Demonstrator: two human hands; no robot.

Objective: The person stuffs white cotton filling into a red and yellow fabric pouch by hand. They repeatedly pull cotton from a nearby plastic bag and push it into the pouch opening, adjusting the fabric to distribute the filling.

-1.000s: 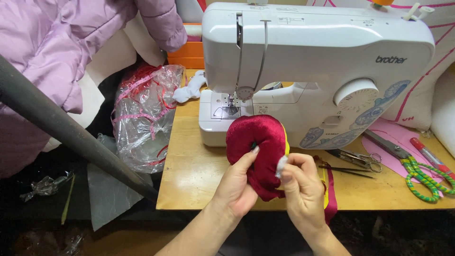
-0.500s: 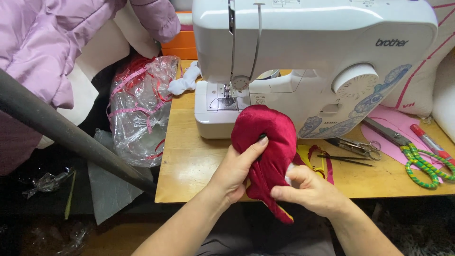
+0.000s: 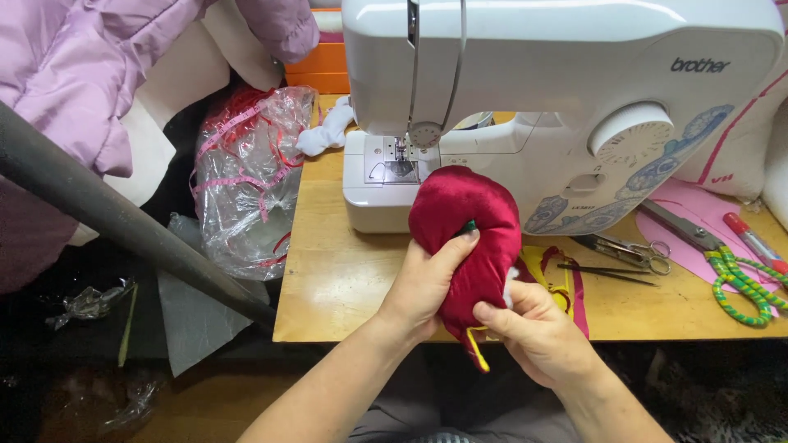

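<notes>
A stuffed dark red velvet piece (image 3: 466, 221) with a yellow trim tab at its lower end is held upright in front of the white sewing machine (image 3: 566, 90). My left hand (image 3: 427, 283) grips its left side, thumb pressed into the fabric. My right hand (image 3: 538, 332) clasps the lower right part, where a bit of white stuffing shows between the fingers. Both hands hover over the front edge of the wooden table (image 3: 328, 279).
A clear plastic bag (image 3: 246, 180) with pink ribbon lies at the table's left end. Small scissors and tweezers (image 3: 620, 254), large scissors with wrapped green handles (image 3: 722, 262), a red pen (image 3: 751, 242) and yellow-red fabric scraps (image 3: 558, 271) lie to the right. A dark bar (image 3: 123, 221) slants across the left.
The view has moved closer to the machine. My right hand has slid down from the side of the red piece to its lower end, and the piece has tilted slightly.
</notes>
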